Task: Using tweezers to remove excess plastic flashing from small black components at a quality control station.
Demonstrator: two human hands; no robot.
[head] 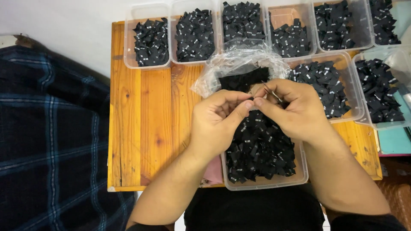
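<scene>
My left hand [218, 122] and my right hand [295, 109] meet over a clear plastic tub [265, 184] full of small black fabric labels [261, 149]. The fingertips of both hands pinch a small black label between them at about the middle of the view. My right hand also holds small metal snips [270, 92], whose thin blades show above its fingers. Just behind the hands lies an open clear plastic bag [239, 64] with more black label material inside.
A wooden tabletop [145, 124] carries a back row of several clear tubs of black labels [152, 42]. Two more such tubs [329, 85] stand at the right. A dark blue plaid cloth [47, 141] lies at the left. A teal surface [394, 141] shows at the right.
</scene>
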